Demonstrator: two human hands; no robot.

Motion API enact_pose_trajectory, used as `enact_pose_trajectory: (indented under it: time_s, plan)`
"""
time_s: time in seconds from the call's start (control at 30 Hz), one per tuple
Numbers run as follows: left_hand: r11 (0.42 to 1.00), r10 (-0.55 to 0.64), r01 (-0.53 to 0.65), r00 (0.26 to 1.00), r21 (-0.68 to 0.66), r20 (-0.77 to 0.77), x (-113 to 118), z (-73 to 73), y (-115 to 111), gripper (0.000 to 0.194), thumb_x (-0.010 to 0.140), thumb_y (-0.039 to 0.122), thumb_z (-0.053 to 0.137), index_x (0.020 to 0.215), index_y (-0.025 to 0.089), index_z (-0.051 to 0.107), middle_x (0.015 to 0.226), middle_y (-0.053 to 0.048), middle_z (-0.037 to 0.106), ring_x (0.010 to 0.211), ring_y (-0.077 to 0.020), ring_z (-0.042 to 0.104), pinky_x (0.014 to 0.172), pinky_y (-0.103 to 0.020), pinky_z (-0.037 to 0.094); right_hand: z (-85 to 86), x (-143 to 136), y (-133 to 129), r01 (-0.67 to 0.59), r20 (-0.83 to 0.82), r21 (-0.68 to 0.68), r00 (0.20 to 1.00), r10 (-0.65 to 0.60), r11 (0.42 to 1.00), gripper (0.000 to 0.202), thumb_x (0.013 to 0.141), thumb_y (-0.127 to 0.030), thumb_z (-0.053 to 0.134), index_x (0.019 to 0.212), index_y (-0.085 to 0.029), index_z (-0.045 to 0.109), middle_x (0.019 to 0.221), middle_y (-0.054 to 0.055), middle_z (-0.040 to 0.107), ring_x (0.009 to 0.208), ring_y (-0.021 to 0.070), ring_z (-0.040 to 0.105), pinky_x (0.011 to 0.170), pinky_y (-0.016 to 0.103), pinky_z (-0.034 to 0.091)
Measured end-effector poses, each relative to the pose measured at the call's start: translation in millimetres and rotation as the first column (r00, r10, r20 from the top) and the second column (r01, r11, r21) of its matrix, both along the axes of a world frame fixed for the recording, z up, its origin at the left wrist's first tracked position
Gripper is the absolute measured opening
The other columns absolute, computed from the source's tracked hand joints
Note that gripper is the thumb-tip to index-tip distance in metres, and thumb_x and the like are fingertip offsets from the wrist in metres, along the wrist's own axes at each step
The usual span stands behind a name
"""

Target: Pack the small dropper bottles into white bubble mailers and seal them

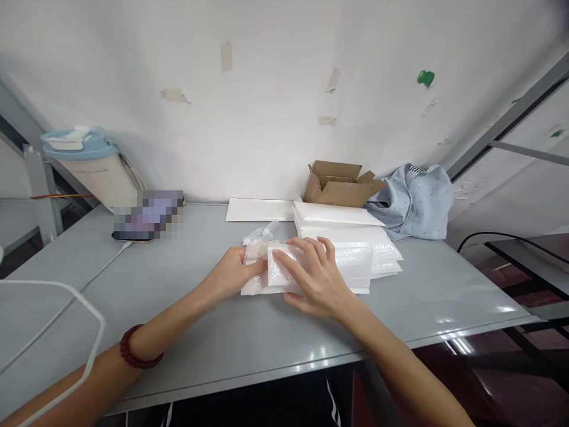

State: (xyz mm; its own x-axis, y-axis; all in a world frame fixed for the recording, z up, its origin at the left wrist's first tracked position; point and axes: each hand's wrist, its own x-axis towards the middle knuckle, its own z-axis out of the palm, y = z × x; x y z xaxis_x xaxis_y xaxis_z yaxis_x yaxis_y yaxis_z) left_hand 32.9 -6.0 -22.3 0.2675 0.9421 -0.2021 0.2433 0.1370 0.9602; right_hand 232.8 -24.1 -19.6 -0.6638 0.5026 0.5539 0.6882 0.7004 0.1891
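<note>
Head view of a grey worktop (213, 332) set against a white wall. At its centre lies a small white padded mailer (284, 270), rectangular, glossy and faintly bubbled in texture, resting on the near-left corner of a low pile of similar white mailers (355, 249). The right hand (313, 276) lies flat across the top of the mailer, fingers spread and pressing down, thumb under its near edge; it grips the mailer rather than lying slack. The left hand (233, 273) closes on the mailer's left end, pinching a flap or a strip of clear film there; which of the two cannot be told. A crumpled piece of clear plastic (260, 232) lies just behind the left hand. A dark red bead bracelet (133, 350) circles the left wrist. Behind the pile stand an open brown cardboard box (340, 184) and, to its right, a bundle of pale blue cloth (415, 201). A flat white sheet (260, 209) lies against the wall. At far left stands a cream container with a blue lid (89, 163), and a white cable (66, 296) runs over the worktop.
</note>
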Motion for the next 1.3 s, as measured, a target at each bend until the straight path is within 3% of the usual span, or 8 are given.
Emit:
enact_pose_trajectory:
  time_s: [0.17, 0.3, 0.37, 0.5, 0.7, 0.93, 1.17, 1.3]
  plan:
    - [0.985, 0.113, -0.108, 0.993, 0.134, -0.035, -2.0, 0.9, 1.6, 0.039, 0.075, 0.049, 0.061, 0.055, 0.016, 0.055, 0.048, 0.004, 0.047, 0.045, -0.0094, 0.042, 0.043, -0.021, 0.029, -0.9, 2.5, 2.2, 0.003, -0.017, 0.091, 1.000, -0.001, 0.996, 0.051, 0.075, -0.026, 0.059, 0.124, -0.018, 0.048, 0.118, 0.015, 0.052, 0.107, 0.0296, 0.047, 0.095, 0.052, 0.029]
    - [0.919, 0.234, -0.161, 0.957, 0.359, -0.171, -15.4, 4.1, 13.5, 0.043, 0.085, 0.051, 0.046, 0.063, 0.017, 0.062, 0.059, -0.001, 0.062, 0.054, -0.0137, 0.055, 0.052, -0.024, 0.040, 2.6, 11.8, 8.8, 0.221, -0.092, 0.145, 0.973, -0.209, 0.964, 0.043, 0.079, -0.023, 0.059, 0.121, -0.018, 0.051, 0.117, 0.015, 0.055, 0.104, 0.0289, 0.049, 0.092, 0.049, 0.032]
    - [0.875, 0.251, -0.077, 0.917, 0.478, -0.311, -24.4, 0.8, 22.2, 0.033, 0.084, 0.045, 0.047, 0.078, 0.019, 0.067, 0.077, -0.003, 0.069, 0.067, -0.0170, 0.060, 0.059, -0.026, 0.044, 4.8, 18.2, 13.2, 0.338, -0.122, 0.131, 0.939, -0.323, 0.932, 0.039, 0.081, -0.022, 0.059, 0.118, -0.018, 0.053, 0.115, 0.015, 0.057, 0.103, 0.0291, 0.050, 0.088, 0.047, 0.034]
    - [0.751, 0.113, 0.316, 0.804, 0.580, -0.584, -35.1, -14.1, 32.9, 0.027, 0.084, 0.031, 0.046, 0.101, 0.022, 0.065, 0.107, -0.006, 0.066, 0.098, -0.0236, 0.057, 0.073, -0.033, 0.048, 7.8, 28.1, 18.2, 0.425, -0.156, 0.058, 0.897, -0.413, 0.903, 0.035, 0.081, -0.027, 0.060, 0.115, -0.018, 0.056, 0.111, 0.014, 0.057, 0.098, 0.0288, 0.051, 0.083, 0.043, 0.037]
    - [0.702, -0.005, 0.524, 0.681, 0.482, -0.732, -30.4, -19.9, 29.4, 0.027, 0.086, 0.022, 0.041, 0.100, 0.019, 0.064, 0.097, -0.009, 0.064, 0.095, -0.0247, 0.055, 0.076, -0.036, 0.047, 8.1, 27.9, 16.3, 0.365, -0.162, -0.049, 0.916, -0.368, 0.930, 0.037, 0.082, -0.030, 0.056, 0.118, -0.020, 0.053, 0.112, 0.014, 0.056, 0.102, 0.0304, 0.049, 0.082, 0.044, 0.038]
    - [0.842, -0.206, 0.406, 0.851, 0.356, -0.483, -38.7, 7.9, 28.5, 0.023, 0.082, 0.035, 0.052, 0.081, 0.023, 0.071, 0.082, -0.001, 0.068, 0.069, -0.0154, 0.056, 0.062, -0.025, 0.042, 4.8, 26.0, 17.1, 0.329, -0.165, -0.118, 0.924, -0.345, 0.937, 0.039, 0.081, -0.029, 0.056, 0.119, -0.019, 0.053, 0.112, 0.013, 0.056, 0.101, 0.0298, 0.049, 0.080, 0.042, 0.039]
    - [0.928, 0.122, -0.036, 0.970, 0.371, -0.211, -39.3, 26.3, 25.4, 0.023, 0.071, 0.042, 0.067, 0.078, 0.022, 0.074, 0.083, -0.002, 0.071, 0.067, -0.0149, 0.055, 0.056, -0.024, 0.041, 4.9, 23.2, 13.9, 0.259, -0.157, -0.141, 0.947, -0.280, 0.955, 0.040, 0.081, -0.024, 0.055, 0.120, -0.015, 0.052, 0.111, 0.015, 0.056, 0.100, 0.0297, 0.049, 0.081, 0.042, 0.042]
    - [0.900, 0.152, -0.051, 0.968, 0.432, -0.202, -31.2, 21.1, 20.6, 0.023, 0.075, 0.042, 0.066, 0.082, 0.022, 0.075, 0.085, -0.002, 0.071, 0.073, -0.0158, 0.056, 0.060, -0.025, 0.043, 4.0, 16.5, 8.8, 0.210, -0.141, -0.144, 0.963, -0.230, 0.967, 0.042, 0.080, -0.022, 0.055, 0.122, -0.016, 0.050, 0.113, 0.016, 0.054, 0.100, 0.0301, 0.049, 0.080, 0.042, 0.043]
